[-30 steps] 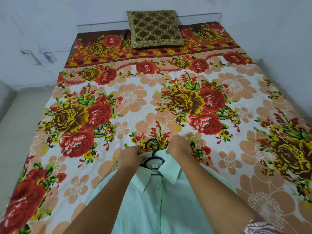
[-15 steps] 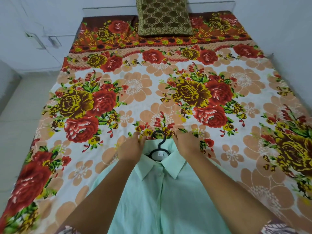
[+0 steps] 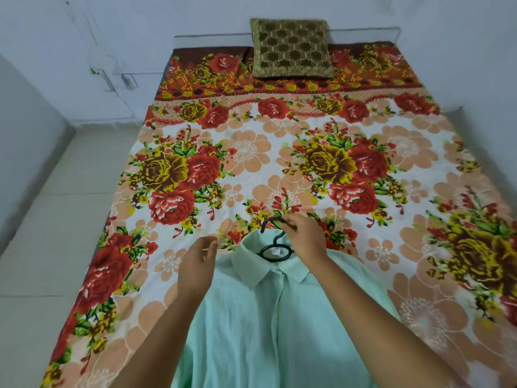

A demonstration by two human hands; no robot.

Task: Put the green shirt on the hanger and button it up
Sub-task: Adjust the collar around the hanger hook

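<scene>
We let go of the collar [image 3: 251,268] and take the hook; the shirt looks hung and buttoned

Half a second ago both grips sat on the collar; now our right grip [image 3: 306,236] pinches the hook of the black hanger [image 3: 275,254] at 12 o'clock of the neckline, while our left grip [image 3: 197,259] has come away to 9 o'clock, loosely curled and holding nothing; the green shirt [image 3: 251,331] lies flat on the bed [image 3: 251,163] at 6 o'clock, placket closed as far as we can see; we judge only lifting remains.
</scene>
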